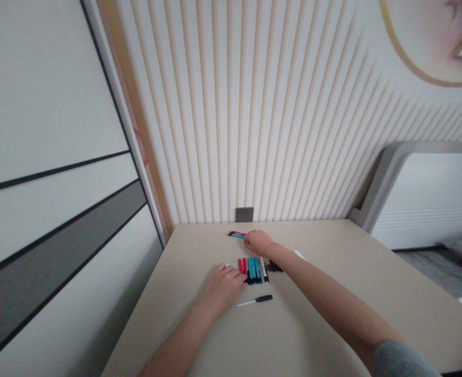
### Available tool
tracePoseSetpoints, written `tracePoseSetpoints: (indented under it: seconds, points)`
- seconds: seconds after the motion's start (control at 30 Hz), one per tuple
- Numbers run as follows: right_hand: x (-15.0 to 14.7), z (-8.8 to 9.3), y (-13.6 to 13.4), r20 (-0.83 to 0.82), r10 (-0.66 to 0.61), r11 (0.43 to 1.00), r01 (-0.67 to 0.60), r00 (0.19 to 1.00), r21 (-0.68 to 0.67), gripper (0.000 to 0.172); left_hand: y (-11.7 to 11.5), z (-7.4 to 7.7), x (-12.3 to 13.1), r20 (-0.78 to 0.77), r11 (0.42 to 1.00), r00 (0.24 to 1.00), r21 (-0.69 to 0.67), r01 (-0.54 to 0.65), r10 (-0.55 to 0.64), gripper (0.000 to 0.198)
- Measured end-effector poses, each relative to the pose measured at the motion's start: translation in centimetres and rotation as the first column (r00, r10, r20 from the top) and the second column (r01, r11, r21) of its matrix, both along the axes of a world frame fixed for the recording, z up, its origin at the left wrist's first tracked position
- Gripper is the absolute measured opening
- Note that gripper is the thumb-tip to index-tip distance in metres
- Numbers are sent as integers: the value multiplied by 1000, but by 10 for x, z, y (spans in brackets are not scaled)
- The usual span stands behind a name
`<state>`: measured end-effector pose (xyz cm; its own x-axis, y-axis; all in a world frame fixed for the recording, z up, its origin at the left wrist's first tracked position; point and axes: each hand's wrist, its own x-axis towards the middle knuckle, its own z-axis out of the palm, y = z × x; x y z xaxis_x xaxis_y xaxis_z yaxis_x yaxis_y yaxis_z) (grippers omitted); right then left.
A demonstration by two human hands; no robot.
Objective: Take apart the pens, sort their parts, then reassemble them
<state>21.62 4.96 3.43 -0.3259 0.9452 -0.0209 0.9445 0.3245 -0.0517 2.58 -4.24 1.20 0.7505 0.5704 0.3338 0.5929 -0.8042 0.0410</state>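
My right hand (pixel 259 243) is closed at the back of the table, its fingers round the right end of a few assembled-looking pens (pixel 237 234), red and blue. My left hand (pixel 225 283) lies on the table with bent, slightly spread fingers. One of its fingers touches the lower left of a row of pen barrels (pixel 253 269), red and blue with black ends. By its fingertips are small clear or white pieces (pixel 230 265), partly hidden. To the row's right lies a white-and-black barrel (pixel 264 269). Black pieces (pixel 275 266) sit partly beneath my right forearm.
In front of the row, a black pen part with a thin white rod (pixel 264 298) lies on the beige table (pixel 313 335). A white piece (pixel 299 254) shows beyond my right forearm. A ribbed wall with a dark socket (pixel 244 214) borders the back; a white cabinet (pixel 58 131) stands left.
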Motion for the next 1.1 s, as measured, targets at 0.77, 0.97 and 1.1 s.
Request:
tracePoseSetpoints:
  seconds: [0.77,0.97,1.1]
  points:
    - [-10,0,-35,55,585,797,-586,809,147,16,22,6,-29,116,987,981,25,-158,154,24]
    - [8,11,-58,-71,519,845,-499,852,192,18,7,12,-23,29,984,986,-62,165,-164,22]
    - [30,8,-103,-296,488,871,-435,821,228,20,-3,11,-15,-1,963,966,-85,256,-257,30]
